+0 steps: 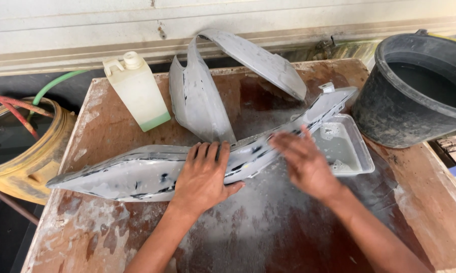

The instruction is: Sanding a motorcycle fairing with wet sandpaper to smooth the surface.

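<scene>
Here the long grey panel [152, 169] lies across the desk [268, 237] from lower left to upper right; left hand [203, 174] presses flat at mid-frame, right hand [304, 163], blurred, fingers spread, rests further up it.

One head camera looks steeply down, close over the wooden table [111, 222]; wall beyond.

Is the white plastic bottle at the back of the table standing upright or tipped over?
Upright. The white plastic bottle stands on its base on the table, cap on top, with green liquid settled low near the bottom.
</scene>
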